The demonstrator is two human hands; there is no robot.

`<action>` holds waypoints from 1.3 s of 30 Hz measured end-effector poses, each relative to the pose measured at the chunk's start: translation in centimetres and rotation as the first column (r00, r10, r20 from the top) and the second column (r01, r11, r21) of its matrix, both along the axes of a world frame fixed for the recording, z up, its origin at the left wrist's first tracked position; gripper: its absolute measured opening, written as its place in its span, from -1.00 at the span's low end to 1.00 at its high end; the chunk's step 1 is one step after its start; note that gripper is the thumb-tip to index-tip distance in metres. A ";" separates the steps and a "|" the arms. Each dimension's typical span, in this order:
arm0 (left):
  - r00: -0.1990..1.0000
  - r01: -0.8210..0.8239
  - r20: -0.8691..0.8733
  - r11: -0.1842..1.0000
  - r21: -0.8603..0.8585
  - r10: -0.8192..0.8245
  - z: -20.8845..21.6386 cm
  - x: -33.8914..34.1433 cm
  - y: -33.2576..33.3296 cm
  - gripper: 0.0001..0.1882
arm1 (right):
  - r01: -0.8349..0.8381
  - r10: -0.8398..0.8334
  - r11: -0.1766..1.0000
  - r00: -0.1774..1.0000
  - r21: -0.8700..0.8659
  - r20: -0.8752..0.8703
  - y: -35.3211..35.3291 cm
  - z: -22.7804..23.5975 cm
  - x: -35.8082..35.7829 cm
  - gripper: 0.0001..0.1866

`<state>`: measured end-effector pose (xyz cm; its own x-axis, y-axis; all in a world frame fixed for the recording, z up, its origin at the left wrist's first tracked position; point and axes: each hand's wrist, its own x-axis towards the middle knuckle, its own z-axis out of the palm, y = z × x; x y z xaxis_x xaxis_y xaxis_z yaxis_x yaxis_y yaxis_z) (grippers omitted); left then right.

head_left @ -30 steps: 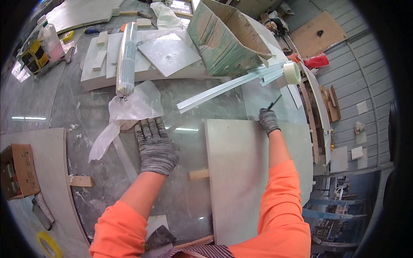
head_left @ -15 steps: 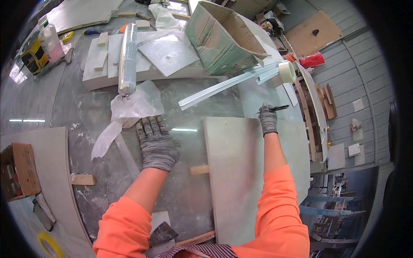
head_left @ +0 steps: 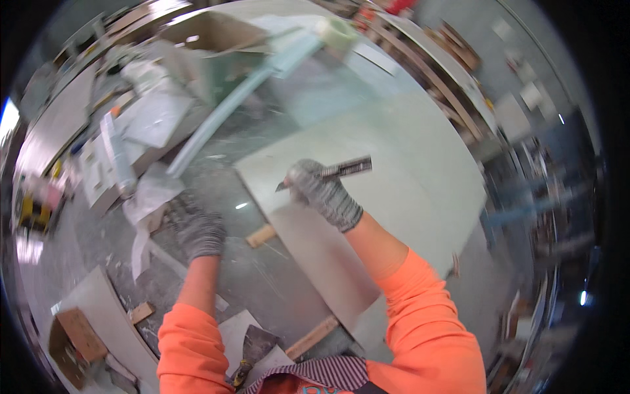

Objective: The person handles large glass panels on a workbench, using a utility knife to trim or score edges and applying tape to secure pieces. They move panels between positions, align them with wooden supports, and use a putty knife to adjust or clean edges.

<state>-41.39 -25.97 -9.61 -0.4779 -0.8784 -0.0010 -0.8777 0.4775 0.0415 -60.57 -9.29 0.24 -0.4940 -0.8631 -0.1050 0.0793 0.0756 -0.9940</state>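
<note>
My right hand (head_left: 321, 192), in a grey knit glove, is closed around a utility knife (head_left: 349, 168). Its dark handle sticks out to the right and the pointed tip shows at the left of my fingers. Below the hand lies a large pale panel (head_left: 420, 177) on the table. My left hand (head_left: 197, 230), gloved alike, rests on the grey tabletop with fingers stretched out, somewhat blurred. Against its fingertips is a crumpled piece of white plastic film (head_left: 157, 187). Just beyond the film lies a long sausage-shaped sealant pack (head_left: 117, 154).
Long pale strips (head_left: 230, 105) and a roll of tape (head_left: 338, 33) lie beyond the panel, beside an open cardboard box (head_left: 216, 65). A wood block (head_left: 260, 236) sits at the panel's left edge. A scraper (head_left: 258, 345) and a small brown carton (head_left: 79, 335) are near me.
My view has swung to the right. My right hand has come nearer and leftward over the panel with the knife. The left hand stays by the plastic film.
</note>
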 end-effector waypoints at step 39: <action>0.774 0.619 -0.261 0.776 0.121 -0.577 3.0 2.4 46.6 -0.37 | 0.650 -0.691 0.718 0.623 0.249 0.367 73.9 -10.4 13.1 -0.89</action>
